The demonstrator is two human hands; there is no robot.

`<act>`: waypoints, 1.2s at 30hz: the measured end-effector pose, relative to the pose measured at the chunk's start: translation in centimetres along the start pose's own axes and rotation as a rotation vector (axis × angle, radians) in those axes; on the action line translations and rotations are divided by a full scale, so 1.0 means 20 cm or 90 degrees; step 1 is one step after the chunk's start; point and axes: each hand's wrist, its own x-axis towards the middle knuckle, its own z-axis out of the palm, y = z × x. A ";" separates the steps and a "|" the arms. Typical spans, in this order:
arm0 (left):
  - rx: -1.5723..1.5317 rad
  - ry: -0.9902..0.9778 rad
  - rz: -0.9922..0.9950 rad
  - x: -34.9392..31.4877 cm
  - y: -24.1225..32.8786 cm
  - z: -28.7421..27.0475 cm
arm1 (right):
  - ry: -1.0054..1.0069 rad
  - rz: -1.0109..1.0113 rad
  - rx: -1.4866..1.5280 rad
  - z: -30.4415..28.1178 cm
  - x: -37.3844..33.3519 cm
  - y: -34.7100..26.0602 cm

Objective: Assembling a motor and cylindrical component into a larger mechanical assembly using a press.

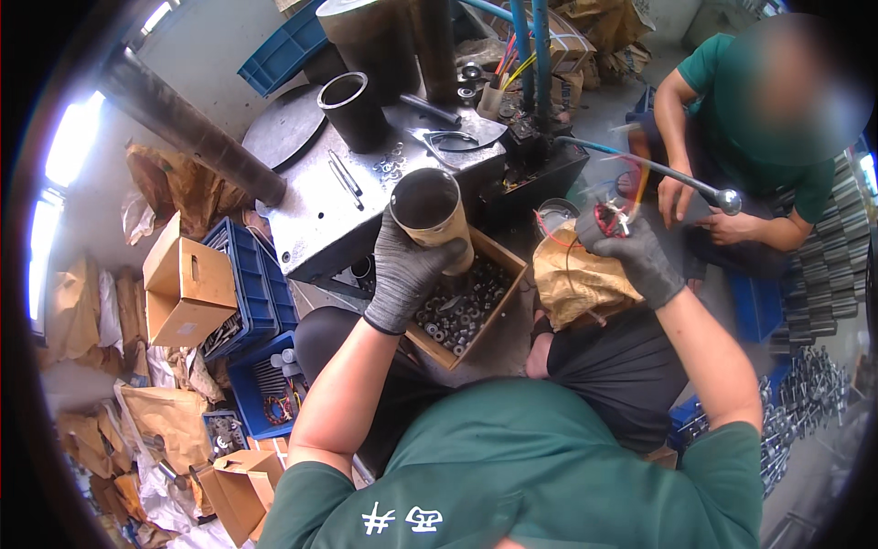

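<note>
My left hand (404,273), in a grey knit glove, is wrapped round a tan, open-ended metal tube (437,222). The tube stands tilted, its dark opening facing up, above a wooden box (512,282) of small round metal parts (457,320). My right hand (651,263), also gloved, grips what looks like a motor stator (596,227), a short dark cylinder with red inside and loose lead wires. It is held above a crumpled brown paper sack (576,279), well apart from the tube. Motion blurs the wires slightly.
Ahead is a metal worktable (315,229) with a thick dark sleeve (352,114) and rods. A ball-ended lever (727,201) juts out near a seated co-worker (777,119). Blue crates (265,366) and a cardboard box (197,293) stand left; stacked metal parts (828,247) fill the right.
</note>
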 end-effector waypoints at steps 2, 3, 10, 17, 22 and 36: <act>-0.041 0.011 -0.013 -0.01 0.01 -0.03 | 0.065 0.048 -0.087 -0.04 0.09 0.13; -0.043 0.012 -0.013 -0.02 0.01 -0.05 | 0.064 0.048 -0.090 -0.06 0.16 0.20; 0.016 0.003 0.021 -0.01 0.05 -0.04 | 0.263 -0.062 -0.299 -0.20 0.52 0.89; 0.066 0.011 0.010 -0.05 0.07 -0.04 | 0.333 -0.063 -0.439 -0.08 0.58 1.07; 0.115 -0.018 0.057 -0.06 0.06 0.01 | 0.294 -0.039 -0.553 -0.23 0.55 1.16; 0.113 -0.056 0.071 -0.07 0.01 0.05 | 0.193 0.012 -0.647 -0.24 0.64 1.14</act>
